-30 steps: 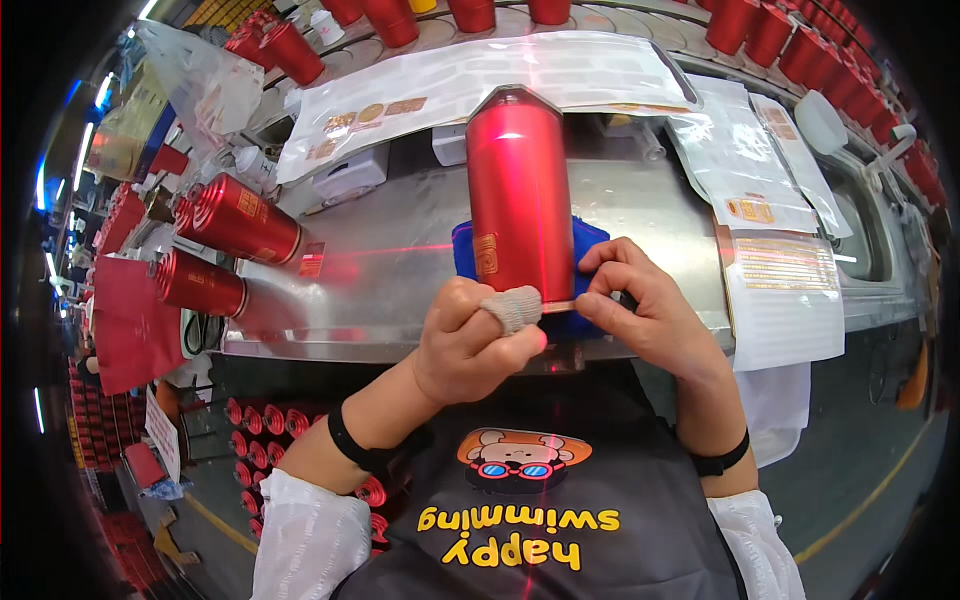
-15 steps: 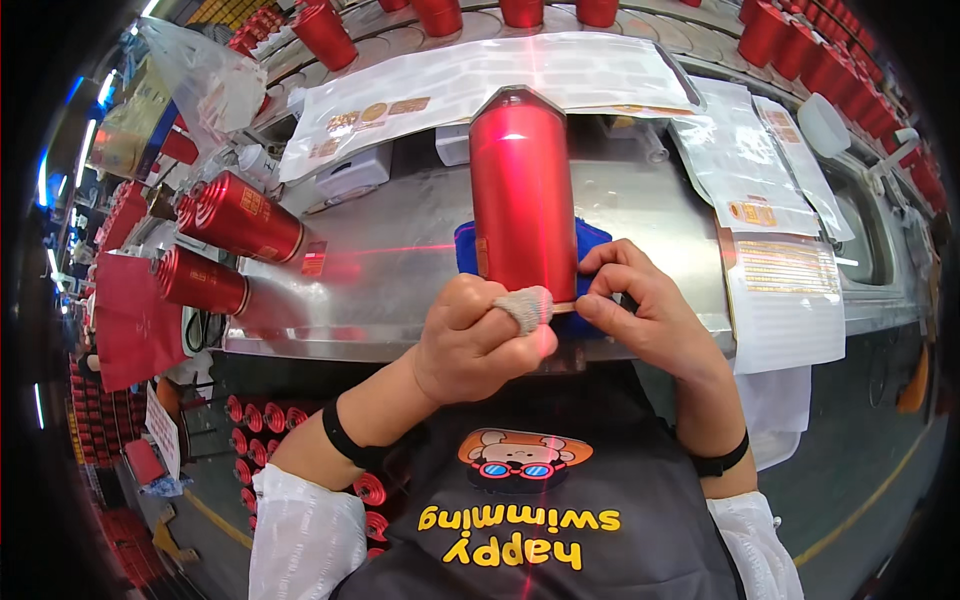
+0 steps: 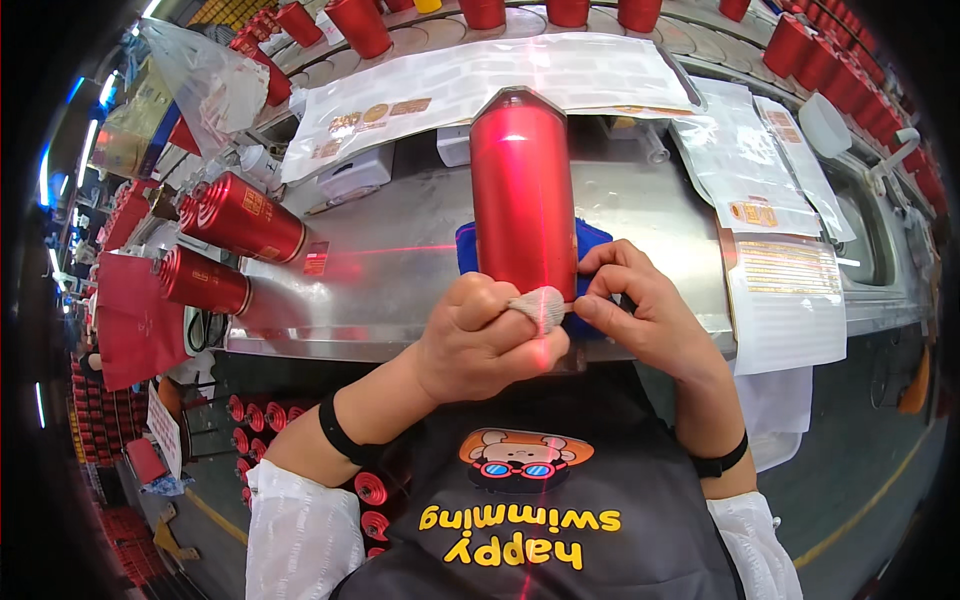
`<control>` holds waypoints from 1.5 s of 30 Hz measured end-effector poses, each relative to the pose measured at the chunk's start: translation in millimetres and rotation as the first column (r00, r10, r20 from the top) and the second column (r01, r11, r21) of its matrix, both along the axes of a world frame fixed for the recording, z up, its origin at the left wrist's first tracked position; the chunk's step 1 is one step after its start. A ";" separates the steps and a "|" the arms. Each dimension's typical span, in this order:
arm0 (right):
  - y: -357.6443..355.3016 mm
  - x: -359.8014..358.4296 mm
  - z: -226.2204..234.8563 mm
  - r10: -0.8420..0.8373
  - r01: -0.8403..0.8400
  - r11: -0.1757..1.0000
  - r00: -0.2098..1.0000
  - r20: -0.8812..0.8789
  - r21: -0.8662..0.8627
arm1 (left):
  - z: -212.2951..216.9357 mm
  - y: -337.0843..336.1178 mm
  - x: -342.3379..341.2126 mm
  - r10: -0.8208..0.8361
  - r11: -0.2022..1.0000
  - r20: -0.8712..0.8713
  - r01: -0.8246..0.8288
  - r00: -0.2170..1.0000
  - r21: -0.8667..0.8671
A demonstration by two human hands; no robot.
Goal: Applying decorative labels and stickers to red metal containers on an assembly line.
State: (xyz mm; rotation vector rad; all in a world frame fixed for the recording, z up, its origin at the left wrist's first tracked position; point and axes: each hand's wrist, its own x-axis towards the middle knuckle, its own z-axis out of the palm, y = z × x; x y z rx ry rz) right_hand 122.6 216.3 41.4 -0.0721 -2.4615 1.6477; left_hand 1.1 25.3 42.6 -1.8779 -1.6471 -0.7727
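Observation:
A large red metal canister (image 3: 520,190) lies on the steel bench with its near end toward me, on a blue cloth (image 3: 594,238). My left hand (image 3: 488,335) is closed, its fingers curled against the canister's near edge. A pale knitted sleeve (image 3: 541,308) covers one of its fingers, which presses on the rim; whether anything is under it is hidden. My right hand (image 3: 640,310) holds the canister's near right edge between thumb and fingertips, beside a thin light strip along the rim.
Red canisters (image 3: 246,215) lie on the left of the steel bench (image 3: 400,255). Printed label sheets (image 3: 480,90) spread across the back, and more sheets (image 3: 785,290) hang over the right edge. Behind runs a conveyor (image 3: 420,40) with red canisters. A sink (image 3: 868,240) is at far right.
My left hand's covered finger has slid right along the canister's near rim, toward my right thumb. My right hand stays put. On the conveyor the canisters have moved right, and a yellow item has appeared.

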 end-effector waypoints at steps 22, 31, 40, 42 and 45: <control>-0.9 6.4 -1.7 -0.076 0.074 0.996 0.996 -0.039 -0.046 | -3.8 3.2 -1.1 -0.024 0.999 -0.096 0.027 0.995 0.031; -5.7 15.9 -9.1 -0.246 0.212 0.967 0.919 -0.309 -0.141 | -14.4 -7.8 6.8 0.171 0.976 0.171 -0.190 0.970 0.106; -13.9 29.5 11.5 -0.018 0.033 0.720 0.999 0.029 -0.694 | -9.3 0.0 15.6 0.178 0.975 0.708 -0.222 0.684 -0.031; -12.6 26.6 7.5 0.020 0.011 0.828 0.999 0.049 -0.561 | -9.0 2.3 21.6 0.178 0.976 0.775 -0.209 0.606 -0.061; -15.0 21.9 10.2 0.048 -0.003 0.819 0.997 0.062 -0.573 | -5.9 2.0 24.0 0.226 0.968 0.816 -0.217 0.532 -0.127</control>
